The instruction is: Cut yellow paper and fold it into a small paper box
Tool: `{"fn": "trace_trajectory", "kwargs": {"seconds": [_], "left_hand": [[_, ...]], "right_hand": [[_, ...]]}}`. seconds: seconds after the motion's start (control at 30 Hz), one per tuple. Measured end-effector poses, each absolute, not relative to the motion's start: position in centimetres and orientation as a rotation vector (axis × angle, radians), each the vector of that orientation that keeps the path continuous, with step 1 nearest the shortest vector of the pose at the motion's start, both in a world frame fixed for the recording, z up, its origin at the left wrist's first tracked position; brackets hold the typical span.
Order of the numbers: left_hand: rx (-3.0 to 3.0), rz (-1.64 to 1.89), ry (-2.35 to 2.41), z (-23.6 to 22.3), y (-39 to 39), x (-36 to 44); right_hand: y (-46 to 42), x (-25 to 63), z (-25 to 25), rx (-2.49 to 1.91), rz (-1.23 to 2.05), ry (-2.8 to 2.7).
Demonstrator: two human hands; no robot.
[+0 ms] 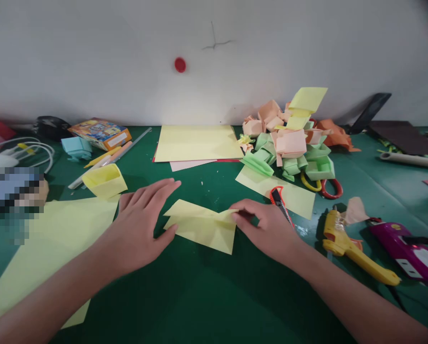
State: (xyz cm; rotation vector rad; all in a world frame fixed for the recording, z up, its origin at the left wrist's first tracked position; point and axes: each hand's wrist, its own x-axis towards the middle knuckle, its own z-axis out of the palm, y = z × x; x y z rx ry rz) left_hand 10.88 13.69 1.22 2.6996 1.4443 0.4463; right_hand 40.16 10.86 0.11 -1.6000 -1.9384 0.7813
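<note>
The printing nearest me is on the orange box (101,134) at the back left: crowded coloured pictures and a pale label, too small for me to read. The purple device (393,239) on my right carries a round yellow sticker and white panels, just as illegible. On the wall (110,52), thin dark lines (215,45) branch near a red disc (180,65); I can make out no word in them.

My folded yellow paper (201,231) lies on the green worktop (207,296), between my two hands. My right hand (273,231) has its fingers pinched on the paper's upper right corner. My left hand (137,229) is released, fingers spread and slightly bent, the thumb tip at the paper's left edge.

The paper's near edge slants down to a corner on the right, and green surface runs from there toward me between my forearms. Another strip of green separates its far edge from the yellow sheets (197,143) stacked by the wall. Sideways I have less room: a large yellow sheet (67,224) reaches under my left forearm, and the cutter (277,197) lies just behind my right hand, on a yellow slip (303,203). Further right sits the glue gun (357,258), with the pile of folded papers (289,143) behind.
</note>
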Motion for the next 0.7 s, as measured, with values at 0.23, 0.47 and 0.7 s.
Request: {"fn": "trace_trajectory", "kwargs": {"seconds": [0.23, 0.47, 0.7], "left_hand": [[2.959, 0.629, 0.813, 0.3, 12.0, 12.6], [2.927, 0.414, 0.799, -1.3, 12.4, 13.5], [2.931, 0.36, 0.82, -1.4, 12.2, 13.8]], "right_hand": [[11.3, 40.8, 0.2, -1.662, 0.858, -1.747], [11.7, 40.8, -1.0, -1.699, 0.106, -2.194], [10.8, 40.0, -1.1, -1.432, -0.343, -2.485]]}}
